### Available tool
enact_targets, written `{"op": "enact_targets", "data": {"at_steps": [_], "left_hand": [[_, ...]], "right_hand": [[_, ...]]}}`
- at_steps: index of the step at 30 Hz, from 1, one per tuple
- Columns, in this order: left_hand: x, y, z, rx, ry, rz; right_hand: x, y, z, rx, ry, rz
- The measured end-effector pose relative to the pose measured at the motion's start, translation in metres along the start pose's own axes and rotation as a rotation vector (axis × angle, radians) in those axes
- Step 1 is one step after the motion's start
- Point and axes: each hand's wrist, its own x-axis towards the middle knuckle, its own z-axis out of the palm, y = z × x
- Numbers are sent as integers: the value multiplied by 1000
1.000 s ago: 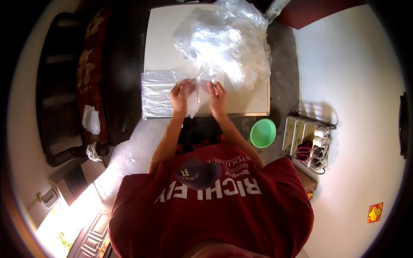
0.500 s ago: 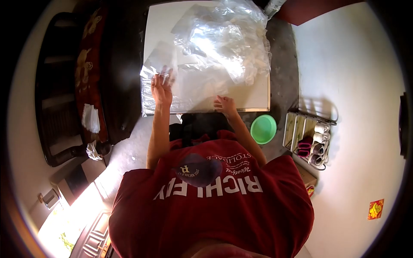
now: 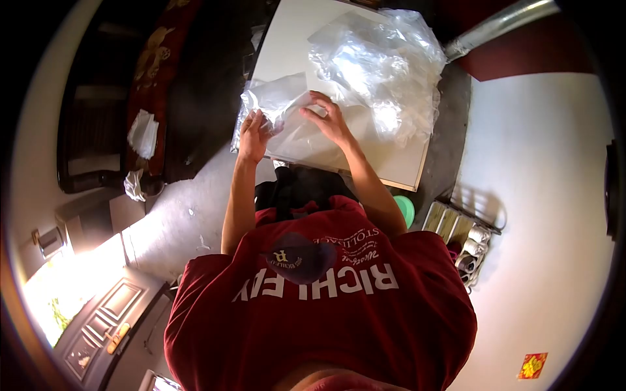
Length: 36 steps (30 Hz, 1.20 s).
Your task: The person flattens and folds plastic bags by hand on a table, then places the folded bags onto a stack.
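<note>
My left hand is closed on the near left part of a clear plastic bag, which is partly raised off the pale tabletop. At the bag's right edge is my right hand, its thumb and fingers curved and apart, the fingertips close to or touching the film. Whether they pinch any of it cannot be made out. Farther back on the right lies a large crumpled heap of clear plastic bags. More clear film spreads flat under and between my hands.
A dark wooden bench with white tissue stands at the left. Right of my body are a green basin and a rack with shoes by the white wall. A silvery pipe slants beyond the table.
My right hand has moved forward and left from the table's near edge to the bag. My left hand has closed on the bag, now lifted and folded. The view has turned.
</note>
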Motion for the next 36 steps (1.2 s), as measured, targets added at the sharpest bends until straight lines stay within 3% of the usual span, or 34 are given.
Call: {"op": "enact_targets", "data": {"at_steps": [5, 7, 8, 9, 11, 13, 15, 18, 23, 25, 30, 36], "left_hand": [[-1, 2, -31, 44, 148, 97], [-3, 0, -28, 459, 631, 472], [-5, 0, -28, 711, 755, 690], [-13, 6, -22, 707, 760, 689], [-32, 15, -8, 800, 437, 545], [-40, 9, 4, 645, 81, 370], [-48, 2, 25, 264, 111, 183], [-39, 0, -2, 401, -113, 90], [-28, -14, -23, 213, -162, -89], [-30, -19, -21, 78, -171, -130], [-24, -23, -24, -8, -331, -228], [-20, -34, -17, 196, -167, -145]], "right_hand": [[4, -16, 19, 193, -90, 47], [3, -31, 29, 37, -15, -60], [3, -39, 32, -89, 83, -196], [3, -47, 36, -214, 181, -333], [-1, -57, 47, -268, 220, -393], [-13, -63, 60, -374, 245, -508], [-28, -74, 73, -514, 154, -518], [-46, -53, 88, -549, 89, -436], [-58, -48, 86, -575, 94, -370], [-64, -44, 83, -721, 90, -355], [-68, -39, 76, -723, 153, -314], [-64, -39, 74, -561, 290, -261]]}}
